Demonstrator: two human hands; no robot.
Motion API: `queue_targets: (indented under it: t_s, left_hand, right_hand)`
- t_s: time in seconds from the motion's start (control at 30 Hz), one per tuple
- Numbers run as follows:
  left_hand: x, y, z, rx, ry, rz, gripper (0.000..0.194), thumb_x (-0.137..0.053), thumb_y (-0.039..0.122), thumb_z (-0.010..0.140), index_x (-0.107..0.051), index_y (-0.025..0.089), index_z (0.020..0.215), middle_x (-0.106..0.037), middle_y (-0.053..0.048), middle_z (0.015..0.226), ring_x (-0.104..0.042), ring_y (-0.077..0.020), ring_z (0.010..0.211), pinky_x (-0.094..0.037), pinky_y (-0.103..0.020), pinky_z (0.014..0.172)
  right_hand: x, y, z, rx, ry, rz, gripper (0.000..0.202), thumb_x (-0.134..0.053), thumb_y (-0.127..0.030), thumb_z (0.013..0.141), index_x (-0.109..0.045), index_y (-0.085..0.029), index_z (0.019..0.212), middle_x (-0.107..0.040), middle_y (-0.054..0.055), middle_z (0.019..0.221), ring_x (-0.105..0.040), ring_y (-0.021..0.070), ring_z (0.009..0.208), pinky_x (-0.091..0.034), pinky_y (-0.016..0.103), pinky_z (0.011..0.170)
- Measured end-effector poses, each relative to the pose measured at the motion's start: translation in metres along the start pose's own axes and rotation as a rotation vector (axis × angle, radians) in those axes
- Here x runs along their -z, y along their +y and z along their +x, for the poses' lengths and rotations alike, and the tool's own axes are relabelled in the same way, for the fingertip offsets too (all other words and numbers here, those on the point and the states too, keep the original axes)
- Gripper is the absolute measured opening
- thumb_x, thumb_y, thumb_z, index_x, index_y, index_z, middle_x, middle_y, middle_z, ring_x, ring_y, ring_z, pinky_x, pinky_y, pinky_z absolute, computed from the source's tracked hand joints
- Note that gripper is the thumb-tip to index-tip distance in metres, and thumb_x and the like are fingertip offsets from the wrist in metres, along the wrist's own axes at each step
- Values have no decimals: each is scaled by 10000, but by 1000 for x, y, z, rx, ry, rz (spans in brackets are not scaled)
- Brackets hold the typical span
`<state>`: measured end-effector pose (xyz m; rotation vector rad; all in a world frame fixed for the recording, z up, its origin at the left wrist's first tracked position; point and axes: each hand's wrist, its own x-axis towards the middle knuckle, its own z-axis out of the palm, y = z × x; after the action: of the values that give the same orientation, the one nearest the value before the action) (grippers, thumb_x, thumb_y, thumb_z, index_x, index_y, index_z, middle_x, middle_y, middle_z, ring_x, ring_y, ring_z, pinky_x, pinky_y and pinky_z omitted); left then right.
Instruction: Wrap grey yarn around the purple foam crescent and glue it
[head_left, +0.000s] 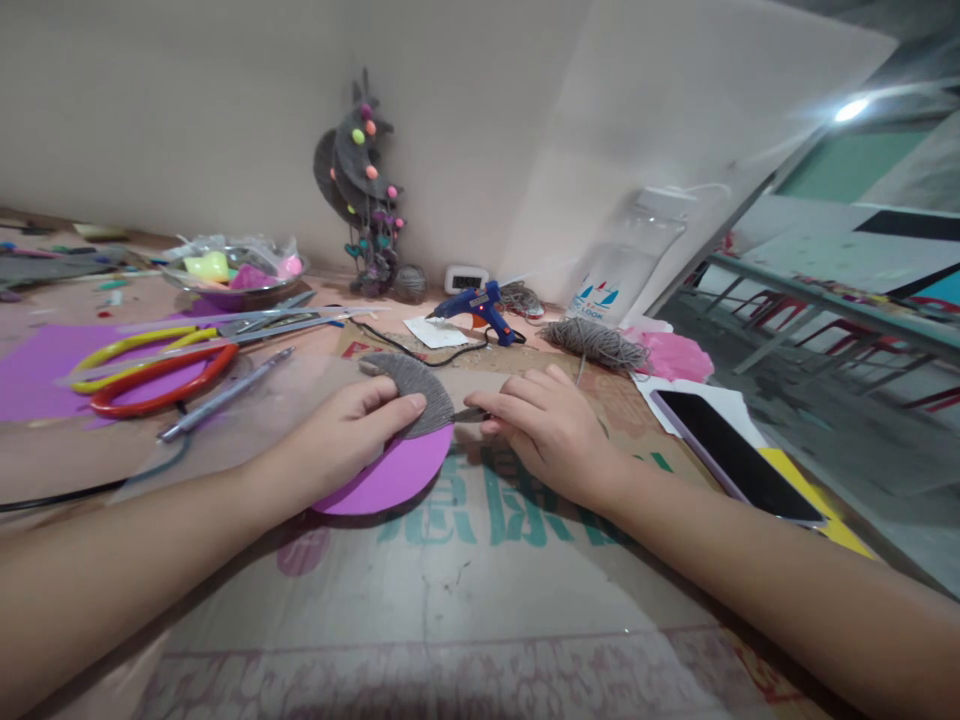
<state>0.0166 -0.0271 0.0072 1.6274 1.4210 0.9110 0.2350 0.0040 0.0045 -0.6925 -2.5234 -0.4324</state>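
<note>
My left hand (367,425) grips a crescent shape, its thumb lying on top. The upper part of the crescent is wound with grey yarn (420,388); the lower part is bare purple card (390,475). On the right, my right hand (551,425) pinches a short dark grey strand (469,414), probably yarn, at the edge of the wound part. Its fingers are closed and partly curled. Behind the hands, a blue glue gun (480,308) rests by a white paper piece (435,332). A grey yarn skein (596,343) lies beyond my right hand.
Scissors with yellow and red handles (165,385), a pen (225,395) and purple sheet (37,370) lie left. Behind are a glass bowl (232,290), a decorated moon hanging (364,170) and a small clock (466,278). A bottle (630,260) and phone (735,455) stand and lie right.
</note>
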Motion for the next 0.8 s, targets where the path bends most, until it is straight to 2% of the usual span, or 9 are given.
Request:
queue_targets:
  t_s: [0.27,0.43,0.8]
  left_hand:
    - [0,2,0,-20,10,20,352,-489,408,764,-353,197,517,-351,47,534,-357,-108,520,-315,-221,466]
    - [0,2,-1,-21,28,34,356,-486,417,757,-344,199,514,-350,43,531,-367,-113,524,-323,-221,461]
    - [0,1,0,-58,13,59,353,-486,403,775,-367,198,513,-355,51,518,-360,-111,507,-314,-233,473]
  right_hand:
    - [0,0,1,1,-14,23,298,-382,-283,962,-649,-159,1008,-606,31,730,-468,156,684,-273,301,639]
    - [1,-1,0,-11,25,51,368,-348,-360,963,-628,-140,1053,-601,51,774,-457,168,700,-291,303,647]
    - [0,-1,0,2,4,-4,313,-402,-337,951,-638,-155,1044,-595,39,752,-450,165,691,-274,311,633]
